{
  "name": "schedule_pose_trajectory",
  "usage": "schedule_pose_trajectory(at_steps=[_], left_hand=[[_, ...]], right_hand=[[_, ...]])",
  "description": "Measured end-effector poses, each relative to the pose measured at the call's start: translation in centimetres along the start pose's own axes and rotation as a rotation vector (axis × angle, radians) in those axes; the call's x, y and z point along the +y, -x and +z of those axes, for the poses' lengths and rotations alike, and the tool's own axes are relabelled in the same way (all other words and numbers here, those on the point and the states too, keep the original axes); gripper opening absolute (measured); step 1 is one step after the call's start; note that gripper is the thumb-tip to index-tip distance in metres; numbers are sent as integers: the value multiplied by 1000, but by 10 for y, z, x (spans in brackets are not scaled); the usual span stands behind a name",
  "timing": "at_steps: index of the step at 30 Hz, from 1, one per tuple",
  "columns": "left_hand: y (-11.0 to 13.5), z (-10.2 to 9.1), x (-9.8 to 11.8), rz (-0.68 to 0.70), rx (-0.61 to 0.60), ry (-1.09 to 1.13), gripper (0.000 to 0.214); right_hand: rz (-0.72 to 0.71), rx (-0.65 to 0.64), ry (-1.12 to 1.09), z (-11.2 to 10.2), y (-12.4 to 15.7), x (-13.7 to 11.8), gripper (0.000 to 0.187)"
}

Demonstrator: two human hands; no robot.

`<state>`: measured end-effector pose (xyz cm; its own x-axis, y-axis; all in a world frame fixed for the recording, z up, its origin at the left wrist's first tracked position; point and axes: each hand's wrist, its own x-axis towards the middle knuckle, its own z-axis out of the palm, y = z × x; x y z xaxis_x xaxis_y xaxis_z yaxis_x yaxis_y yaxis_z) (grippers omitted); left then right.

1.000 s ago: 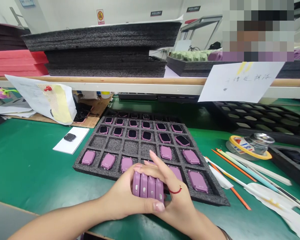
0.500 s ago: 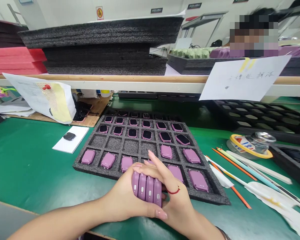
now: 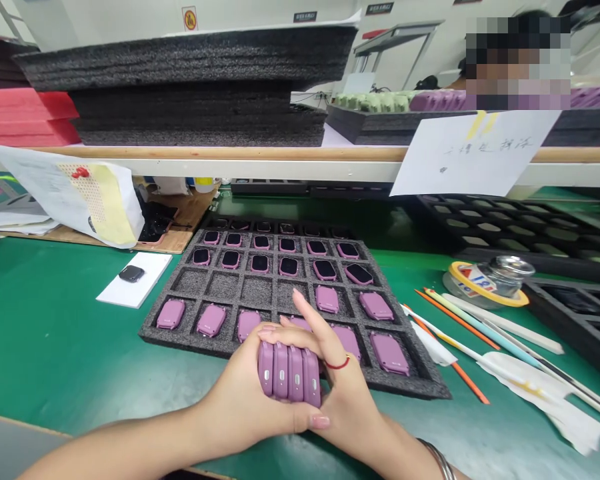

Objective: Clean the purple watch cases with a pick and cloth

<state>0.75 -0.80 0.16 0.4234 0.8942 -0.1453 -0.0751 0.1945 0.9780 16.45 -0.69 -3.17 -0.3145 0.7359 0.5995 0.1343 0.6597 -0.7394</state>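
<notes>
Several purple smartwatch cases (image 3: 289, 375) are stacked side by side, with their silver side buttons facing me. My left hand (image 3: 240, 393) wraps round them from the left, its thumb along the bottom. From the right, my right hand (image 3: 347, 393) closes on the same stack, one finger pointing up; some of its fingers are hidden. Just beyond the hands lies a black foam tray (image 3: 190, 343) with square pockets. Its near rows hold purple watch cases (image 3: 390, 353) back side up, and rows farther off hold watches with dark screens up (image 3: 260, 264). Several pockets in between hold nothing.
Left of the tray, a small dark watch part (image 3: 131, 273) lies on a white pad (image 3: 150, 283). At right are sticks and swabs (image 3: 473, 327), a tissue (image 3: 545, 393) and a glass jar (image 3: 513, 270) with tape. A shelf (image 3: 260, 167) bearing foam stacks crosses overhead; a person sits beyond.
The view has shifted slightly, so the bench things sit a little farther left. Both hands keep hold of the stacked watch cases, with little change in grip.
</notes>
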Motion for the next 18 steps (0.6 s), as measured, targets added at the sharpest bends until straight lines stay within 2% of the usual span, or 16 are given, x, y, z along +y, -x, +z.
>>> schedule_pose_trajectory(at_steps=[5, 15, 18], left_hand=[[0, 0, 2, 22, 37, -72, 60], [-1, 1, 1, 14, 28, -31, 63], [-3, -1, -1, 16, 2, 6, 61]], right_hand=[[-43, -7, -1, 0, -2, -1, 68], [-41, -10, 28, 0, -1, 0, 66], [-31, -38, 43, -2, 1, -1, 79]])
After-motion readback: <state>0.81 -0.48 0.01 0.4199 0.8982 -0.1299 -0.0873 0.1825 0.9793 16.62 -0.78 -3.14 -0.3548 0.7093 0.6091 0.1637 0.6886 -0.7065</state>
